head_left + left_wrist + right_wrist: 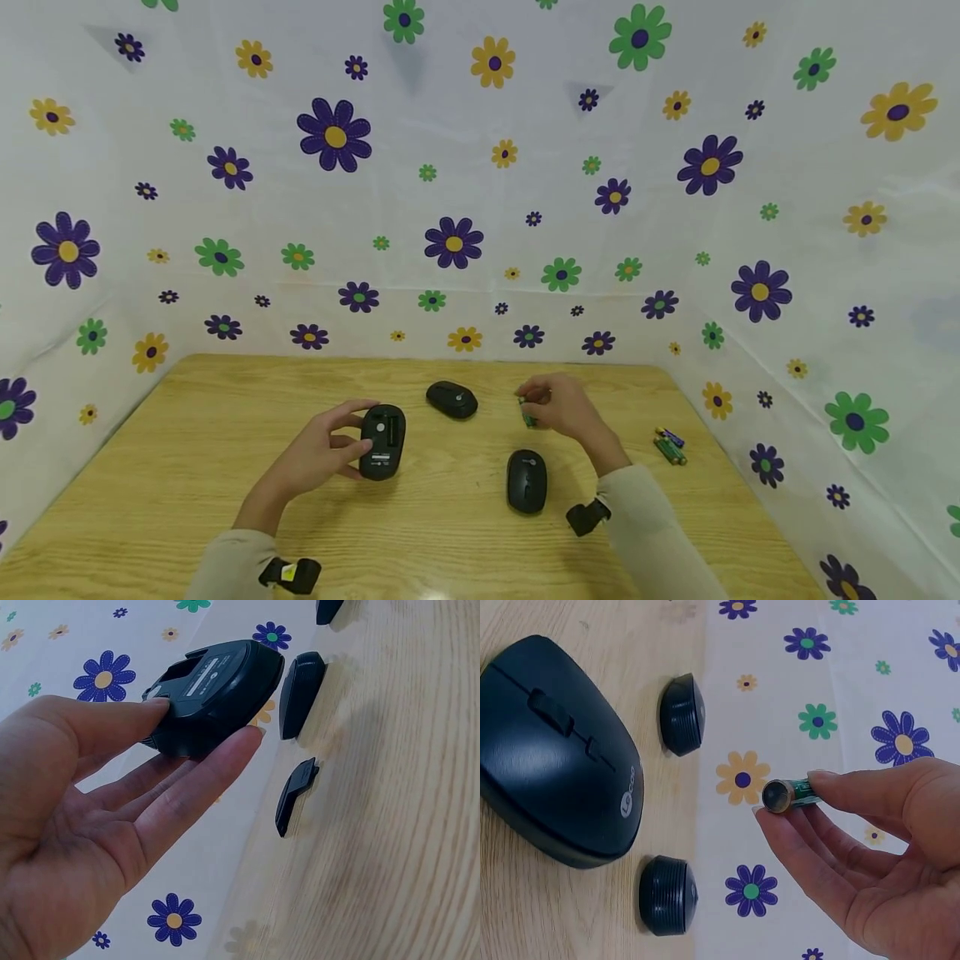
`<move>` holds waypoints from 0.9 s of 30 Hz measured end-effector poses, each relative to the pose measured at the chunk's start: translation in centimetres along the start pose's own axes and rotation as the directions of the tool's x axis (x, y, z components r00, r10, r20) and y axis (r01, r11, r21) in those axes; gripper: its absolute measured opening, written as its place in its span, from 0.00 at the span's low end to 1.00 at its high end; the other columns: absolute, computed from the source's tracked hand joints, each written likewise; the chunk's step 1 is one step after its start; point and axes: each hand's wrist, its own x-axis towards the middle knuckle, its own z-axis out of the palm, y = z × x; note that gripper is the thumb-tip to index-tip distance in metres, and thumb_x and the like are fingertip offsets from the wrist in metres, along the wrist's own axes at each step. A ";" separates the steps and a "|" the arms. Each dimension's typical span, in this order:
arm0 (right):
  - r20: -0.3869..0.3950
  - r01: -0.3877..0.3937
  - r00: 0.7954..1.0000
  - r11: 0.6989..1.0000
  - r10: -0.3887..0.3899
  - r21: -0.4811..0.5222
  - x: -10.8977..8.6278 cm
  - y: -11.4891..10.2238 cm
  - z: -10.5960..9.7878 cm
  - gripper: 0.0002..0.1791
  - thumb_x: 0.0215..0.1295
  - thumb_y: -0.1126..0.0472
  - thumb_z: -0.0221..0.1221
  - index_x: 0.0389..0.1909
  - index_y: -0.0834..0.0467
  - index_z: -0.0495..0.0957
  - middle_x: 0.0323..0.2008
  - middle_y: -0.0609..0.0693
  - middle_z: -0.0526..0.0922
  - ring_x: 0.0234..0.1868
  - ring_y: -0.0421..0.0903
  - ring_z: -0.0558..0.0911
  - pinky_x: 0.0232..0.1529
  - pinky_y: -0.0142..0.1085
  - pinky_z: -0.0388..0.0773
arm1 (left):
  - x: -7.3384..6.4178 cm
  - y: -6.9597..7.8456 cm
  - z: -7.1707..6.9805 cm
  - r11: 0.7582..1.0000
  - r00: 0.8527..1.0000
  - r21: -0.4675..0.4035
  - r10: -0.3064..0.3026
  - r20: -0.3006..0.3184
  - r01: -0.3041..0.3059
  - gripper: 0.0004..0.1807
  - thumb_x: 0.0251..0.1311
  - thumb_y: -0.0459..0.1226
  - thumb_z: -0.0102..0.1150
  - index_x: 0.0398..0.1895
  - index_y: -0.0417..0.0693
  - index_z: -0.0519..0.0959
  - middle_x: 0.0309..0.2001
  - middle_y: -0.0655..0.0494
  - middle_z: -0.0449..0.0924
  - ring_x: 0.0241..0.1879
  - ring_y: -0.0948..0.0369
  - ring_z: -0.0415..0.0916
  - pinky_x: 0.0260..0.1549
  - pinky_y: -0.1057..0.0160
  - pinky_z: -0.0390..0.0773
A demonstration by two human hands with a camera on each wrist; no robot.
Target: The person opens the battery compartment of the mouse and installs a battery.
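Note:
My left hand (318, 454) holds a black computer mouse (383, 442) up on its side, thumb on the underside and fingers behind. Its underside faces the head camera, with the battery slot uncovered and a label below. In the left wrist view the same mouse (217, 697) sits between thumb and fingertips. My right hand (558, 404) pinches a green battery (527, 412) between thumb and fingers; the right wrist view shows this battery (787, 795) end-on. Nearer than that hand, a second mouse (527, 482) lies buttons up on the wooden table (450, 533).
A third mouse (452, 400) lies farther back, between the hands. Several loose batteries (670, 446), green and blue, lie at the right. A small thin black piece (296, 796) lies on the table in the left wrist view. Flower-printed cloth (480, 183) walls the back and sides.

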 end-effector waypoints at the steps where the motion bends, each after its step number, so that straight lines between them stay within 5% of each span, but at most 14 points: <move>1: 0.002 0.005 1.000 1.000 -0.005 0.006 0.0 -0.1 0.1 0.10 0.66 0.69 0.66 0.47 0.63 0.87 0.42 0.61 0.89 0.37 0.47 0.88 0.33 0.36 0.89 | 0.0 0.0 0.0 1.000 1.000 0.002 -0.002 -0.002 0.002 0.32 0.73 0.30 0.57 0.78 0.47 0.63 0.66 0.25 0.67 0.51 0.47 0.86 0.38 0.46 0.91; 13: 0.032 0.019 0.999 0.996 -0.022 0.087 0.5 -1.5 1.7 0.11 0.66 0.71 0.65 0.48 0.65 0.86 0.40 0.61 0.88 0.33 0.46 0.87 0.33 0.38 0.90 | 0.0 0.0 0.2 0.999 1.000 0.031 -0.017 -0.018 0.018 0.32 0.72 0.28 0.57 0.77 0.49 0.64 0.65 0.27 0.68 0.52 0.47 0.85 0.36 0.52 0.92; 27: 0.052 0.051 0.997 0.990 -0.058 0.135 1.0 -3.3 2.9 0.10 0.66 0.72 0.65 0.47 0.65 0.86 0.40 0.62 0.87 0.34 0.50 0.90 0.32 0.37 0.90 | 0.1 0.3 0.4 1.000 1.000 0.017 -0.021 -0.001 0.021 0.32 0.72 0.29 0.58 0.77 0.48 0.64 0.66 0.26 0.67 0.51 0.48 0.85 0.38 0.47 0.91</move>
